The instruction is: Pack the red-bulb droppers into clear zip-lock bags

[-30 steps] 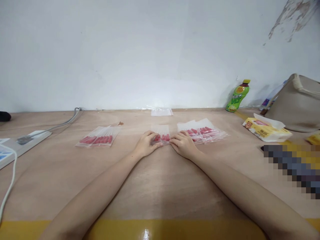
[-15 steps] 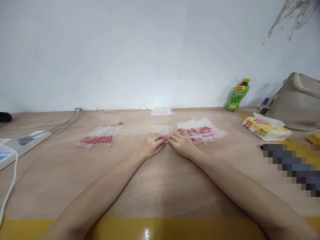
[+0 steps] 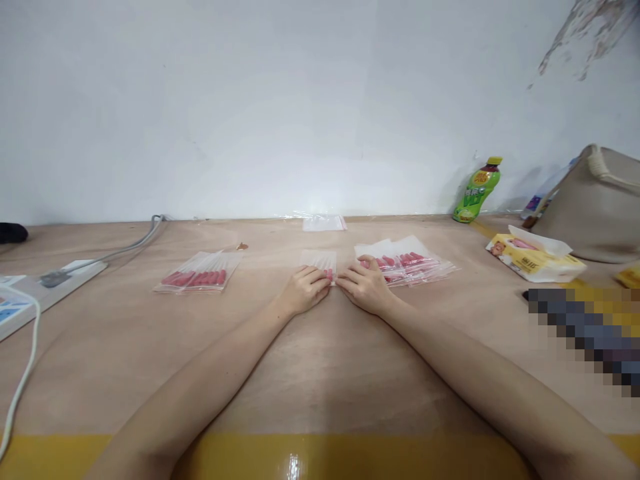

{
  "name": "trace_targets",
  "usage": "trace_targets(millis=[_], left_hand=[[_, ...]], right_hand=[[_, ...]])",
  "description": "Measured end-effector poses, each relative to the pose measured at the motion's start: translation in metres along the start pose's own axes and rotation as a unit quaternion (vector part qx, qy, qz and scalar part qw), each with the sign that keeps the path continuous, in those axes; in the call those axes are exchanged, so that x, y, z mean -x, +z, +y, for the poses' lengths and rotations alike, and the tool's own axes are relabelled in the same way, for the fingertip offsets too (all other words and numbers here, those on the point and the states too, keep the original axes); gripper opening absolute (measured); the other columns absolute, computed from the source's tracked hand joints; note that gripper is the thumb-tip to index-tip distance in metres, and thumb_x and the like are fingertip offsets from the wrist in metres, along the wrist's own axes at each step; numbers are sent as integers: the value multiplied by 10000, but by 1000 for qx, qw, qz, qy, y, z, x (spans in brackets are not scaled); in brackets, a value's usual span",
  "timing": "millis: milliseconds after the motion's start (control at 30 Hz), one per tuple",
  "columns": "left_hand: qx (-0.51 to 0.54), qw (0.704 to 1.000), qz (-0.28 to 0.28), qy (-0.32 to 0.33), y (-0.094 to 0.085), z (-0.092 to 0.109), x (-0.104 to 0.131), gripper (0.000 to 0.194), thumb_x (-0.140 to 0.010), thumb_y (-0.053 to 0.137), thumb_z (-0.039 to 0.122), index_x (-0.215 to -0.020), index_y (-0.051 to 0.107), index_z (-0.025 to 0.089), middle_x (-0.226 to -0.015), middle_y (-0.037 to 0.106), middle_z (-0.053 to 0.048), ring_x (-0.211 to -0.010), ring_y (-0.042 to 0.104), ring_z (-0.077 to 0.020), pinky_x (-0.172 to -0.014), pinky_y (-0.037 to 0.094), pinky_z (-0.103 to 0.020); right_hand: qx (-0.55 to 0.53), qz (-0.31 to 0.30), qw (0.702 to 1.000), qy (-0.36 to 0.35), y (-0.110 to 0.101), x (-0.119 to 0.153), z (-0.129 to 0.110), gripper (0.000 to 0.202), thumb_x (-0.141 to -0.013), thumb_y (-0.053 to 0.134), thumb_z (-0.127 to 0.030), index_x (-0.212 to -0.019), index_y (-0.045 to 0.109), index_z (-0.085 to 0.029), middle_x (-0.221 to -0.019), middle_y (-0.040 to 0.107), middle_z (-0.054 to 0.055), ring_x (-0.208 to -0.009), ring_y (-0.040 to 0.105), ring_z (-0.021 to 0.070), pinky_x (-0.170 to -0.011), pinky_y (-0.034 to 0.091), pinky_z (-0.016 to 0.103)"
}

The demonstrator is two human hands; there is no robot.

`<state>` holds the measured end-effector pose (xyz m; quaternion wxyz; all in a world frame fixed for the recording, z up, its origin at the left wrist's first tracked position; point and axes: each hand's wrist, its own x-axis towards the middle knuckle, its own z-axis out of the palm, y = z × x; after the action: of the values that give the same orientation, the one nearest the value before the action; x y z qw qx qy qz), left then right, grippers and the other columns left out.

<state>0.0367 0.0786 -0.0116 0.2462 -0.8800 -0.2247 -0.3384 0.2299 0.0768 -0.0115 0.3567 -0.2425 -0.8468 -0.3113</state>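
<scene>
Between my hands a small clear zip bag [image 3: 319,259] lies flat on the table, with slim sticks that have red ends inside it. My left hand [image 3: 306,289] covers the bag's near left part, its fingers closed on the near edge. My right hand [image 3: 365,285] has its fingertips closed at the bag's near right corner, index finger bent upward. Just beyond my right hand is a pile of similar filled bags [image 3: 413,259]. Farther left lie more filled bags [image 3: 195,275], several red ends showing through the plastic.
Flat clear bags [image 3: 324,223] lie by the wall. A green bottle [image 3: 477,192], a tissue pack [image 3: 533,257] and a beige handbag [image 3: 593,207] stand at the right. A power strip [image 3: 55,297] with cables [image 3: 23,393] occupies the left side.
My right index finger has lifted and bent a little. Both hands otherwise stay at the bag's near edge; the whole view has shifted very slightly.
</scene>
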Motion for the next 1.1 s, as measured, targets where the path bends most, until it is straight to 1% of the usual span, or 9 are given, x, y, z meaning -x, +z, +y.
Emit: trace_targets(millis=[100,233,367,467,567,667,833,933,1100], left_hand=[[5,1000,-4,-5,1,0,1,150,-864,503,209,-783,623,167,-792,662,-40,-729,591,-153,-661,463,-281],[8,1000,-17,-11,2,0,1,160,-871,492,217,-789,622,172,-803,658,-48,-759,596,-160,-681,465,-291],[8,999,-31,-14,1,1,1,182,-876,457,196,-791,616,174,-808,648,-59,-763,594,-166,-689,467,-306],[6,999,-38,-11,0,2,0,184,-872,450,185,-785,611,168,-800,642,-62,-754,589,-168,-683,468,-305],[3,999,-43,-6,-1,2,-1,183,-868,445,174,-783,607,157,-794,638,-69,-752,586,-172,-682,469,-307],[-1,999,-52,2,-1,2,-3,189,-867,434,166,-784,603,154,-788,635,-71,-748,588,-174,-679,469,-308],[-9,998,-66,10,-4,1,-5,183,-876,420,168,-827,596,146,-766,629,-70,-739,590,-177,-673,469,-313],[-16,997,-72,11,-8,-1,-3,186,-879,416,173,-828,593,151,-756,627,-67,-720,588,-173,-660,468,-315],[-29,997,-77,3,-20,-11,7,212,-879,420,186,-750,586,159,-719,620,-59,-690,583,-167,-640,473,-311]], right_hand=[[-2,-2,1000,-2,0,0,0,208,-858,456,-140,-754,628,-192,-693,638,-12,-709,484,111,-869,237,363],[-13,-33,999,1,-2,-2,0,194,-854,445,-152,-788,625,-188,-745,643,2,-748,482,126,-882,216,378],[-24,-59,998,21,-1,-2,0,203,-855,432,-180,-772,617,-174,-756,633,23,-779,476,142,-893,197,389],[-30,-54,998,28,0,-3,-1,208,-858,435,-198,-752,612,-172,-748,632,20,-793,476,144,-881,204,377],[-28,-42,998,22,0,-3,-3,205,-860,439,-182,-754,614,-181,-765,641,6,-796,475,136,-884,197,372],[-24,-49,998,14,-2,-4,-5,207,-854,433,-149,-762,616,-184,-770,640,2,-787,470,129,-899,180,375],[-29,-57,998,20,-3,-4,-5,200,-848,438,-149,-775,621,-184,-764,640,6,-783,469,133,-913,161,389],[-37,-55,997,31,-3,-2,-3,191,-846,445,-152,-789,625,-188,-765,643,8,-799,477,138,-912,167,393],[-42,-46,997,53,-3,2,0,191,-854,444,-164,-789,620,-196,-777,649,0,-806,484,136,-921,160,396]])
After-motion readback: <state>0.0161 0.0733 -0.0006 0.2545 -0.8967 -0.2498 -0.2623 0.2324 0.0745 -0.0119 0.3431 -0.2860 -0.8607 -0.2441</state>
